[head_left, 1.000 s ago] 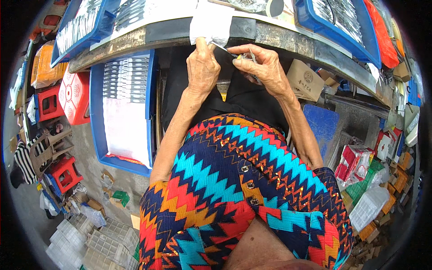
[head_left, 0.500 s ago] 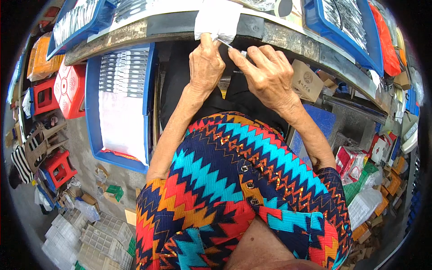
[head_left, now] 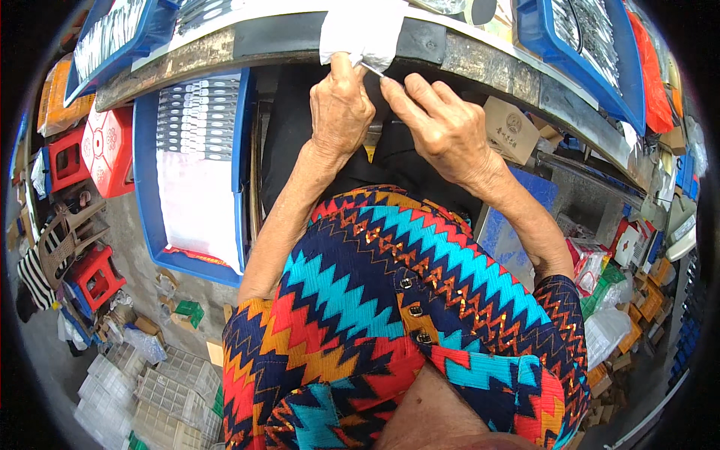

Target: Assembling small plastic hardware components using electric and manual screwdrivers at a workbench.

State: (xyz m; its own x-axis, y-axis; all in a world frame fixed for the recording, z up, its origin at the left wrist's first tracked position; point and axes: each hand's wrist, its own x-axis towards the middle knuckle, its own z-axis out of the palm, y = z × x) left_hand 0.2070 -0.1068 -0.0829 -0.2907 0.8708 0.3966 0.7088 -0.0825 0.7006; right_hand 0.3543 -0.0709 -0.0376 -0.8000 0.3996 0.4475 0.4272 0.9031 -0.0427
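Both hands meet at the front edge of the workbench [head_left: 225, 52], a dark, worn slab that curves across the top of the view. The left hand [head_left: 341, 112] is closed, its fingers curled and its thumb pressed up against a white cloth [head_left: 360, 30] that hangs over the bench edge. The right hand [head_left: 442, 127] lies just beside it, toward the bench's right end, with the forefinger and thumb drawn together in a pinch.

Between the two hands, right under the bench edge, runs a thin metal piece [head_left: 373, 69]. It is slim and pale, and too small to name more closely. Its long axis slants from the cloth, at its upper left end, down toward the right fingertips. The right hand appears to hold its lower end, while the left thumb sits at the end by the cloth. Whether the left hand grips the piece itself or only the cloth cannot be told. Both hands are about equally near it; the piece lies in the narrow gap between them, touching or nearly touching each.

Below the bench on its left side stands a blue tray [head_left: 150, 187] with rows of small grey parts and a white sheet. On the bench top near its right end sits a blue bin [head_left: 540, 30] of metal parts. A small cardboard box [head_left: 510, 127] sits just under the bench, beside the right wrist.
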